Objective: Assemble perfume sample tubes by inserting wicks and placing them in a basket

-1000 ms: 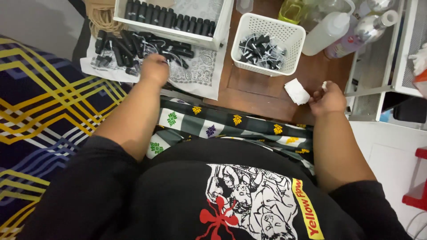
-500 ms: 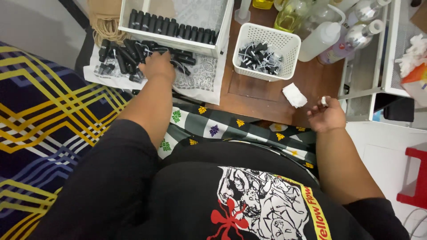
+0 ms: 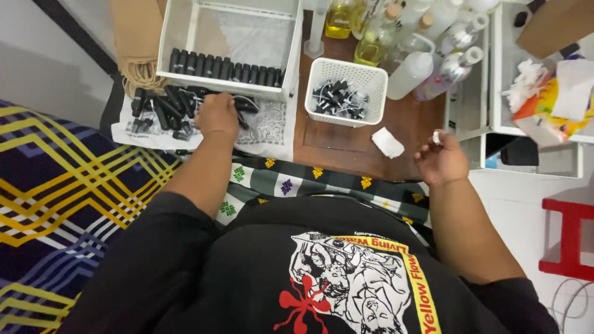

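On the white cloth (image 3: 272,127), your left hand (image 3: 216,114) closes over loose black vials (image 3: 158,111); light, hard, slippery, so pinch mid-barrel. Right hand (image 3: 440,162) pinches a small white cap (image 3: 435,137).

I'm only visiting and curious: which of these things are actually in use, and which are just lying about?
In use: left hand on the loose black tubes; right hand pinching a small white piece.

Lying about: white basket, folded tissue, clear bottles, red stool.
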